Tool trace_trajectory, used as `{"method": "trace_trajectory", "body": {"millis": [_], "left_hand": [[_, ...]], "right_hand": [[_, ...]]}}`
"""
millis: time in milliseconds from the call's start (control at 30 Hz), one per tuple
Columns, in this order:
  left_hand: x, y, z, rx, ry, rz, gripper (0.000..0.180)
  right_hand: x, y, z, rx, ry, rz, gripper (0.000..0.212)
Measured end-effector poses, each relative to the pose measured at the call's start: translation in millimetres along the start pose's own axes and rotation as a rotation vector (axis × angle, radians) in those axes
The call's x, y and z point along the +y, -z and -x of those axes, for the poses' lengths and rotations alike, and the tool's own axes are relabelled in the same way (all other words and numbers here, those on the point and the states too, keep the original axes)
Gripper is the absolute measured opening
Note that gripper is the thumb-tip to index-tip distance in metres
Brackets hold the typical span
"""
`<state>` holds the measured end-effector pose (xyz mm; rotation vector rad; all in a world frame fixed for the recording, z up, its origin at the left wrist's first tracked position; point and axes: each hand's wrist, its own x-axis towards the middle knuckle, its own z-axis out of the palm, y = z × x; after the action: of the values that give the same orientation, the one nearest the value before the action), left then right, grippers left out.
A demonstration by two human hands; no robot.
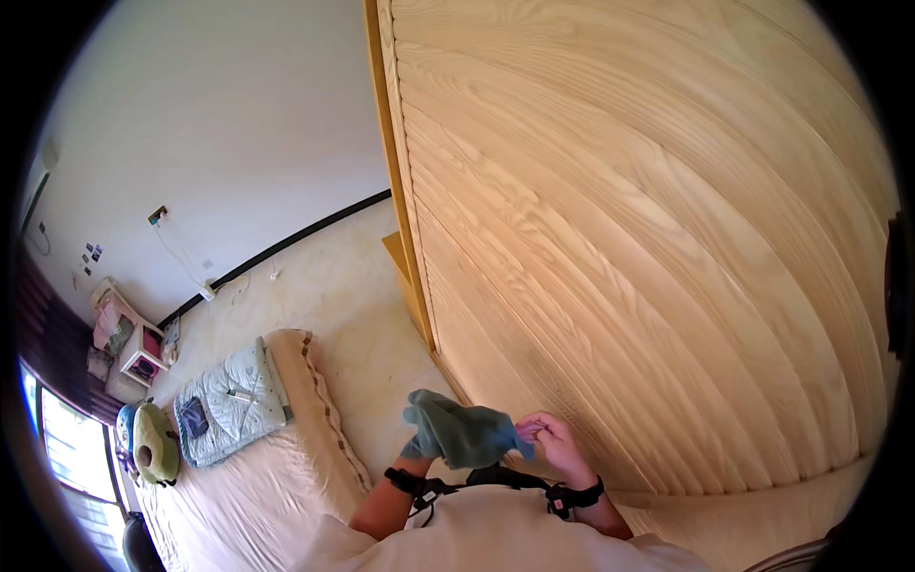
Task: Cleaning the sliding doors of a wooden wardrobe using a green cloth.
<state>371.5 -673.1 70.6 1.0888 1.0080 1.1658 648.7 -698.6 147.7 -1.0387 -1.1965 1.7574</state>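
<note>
A soft grey-green cloth (462, 434) is bunched in front of my body at the lower middle. It covers my left hand (426, 434) down to the wrist, so those fingers are hidden beneath the fabric. From the other side my right hand (555, 442) reaches to the cloth's right end, its fingers bent at the edge and seemingly pinching it. Both wrists wear black straps. Just beyond my hands rises a large pale wooden panel (620, 238) with slanting boards.
On the left, a bed (286, 486) with a peach sheet carries a folded light-blue quilt (233, 405) and an avocado-shaped cushion (155, 444). A small white chair (133, 334) holds cloths by the dark curtain. Cables run from a wall socket (158, 216) to the pale floor (334, 276).
</note>
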Motion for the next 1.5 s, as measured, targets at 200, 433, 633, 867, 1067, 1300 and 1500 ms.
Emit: {"method": "trace_trajectory", "body": {"millis": [200,433,633,867,1067,1300,1500], "left_hand": [[55,25,-53,0.287,-0.316,-0.117,0.026],[98,43,-150,0.325,-0.444,-0.062,0.026],[127,59,-261,0.266,-0.503,0.077,0.025],[153,47,-352,0.199,-0.530,0.223,0.024],[109,29,-374,-0.161,-0.349,0.191,0.023],[55,77,-311,-0.688,-0.065,0.020,0.023],[35,88,-270,-1.138,0.016,-0.113,0.022]], "right_hand": [[-55,-20,-37,-0.048,0.465,0.521,0.039],[-109,-33,-49,0.089,0.762,0.799,0.036],[-130,-52,-67,0.400,0.988,1.107,0.027],[-127,-73,-88,0.795,1.057,1.211,0.031],[-158,-106,-110,1.008,0.751,1.227,0.036],[-159,-123,-150,1.034,0.525,1.115,0.040],[-45,-131,-194,0.605,0.014,0.793,0.036]]}}
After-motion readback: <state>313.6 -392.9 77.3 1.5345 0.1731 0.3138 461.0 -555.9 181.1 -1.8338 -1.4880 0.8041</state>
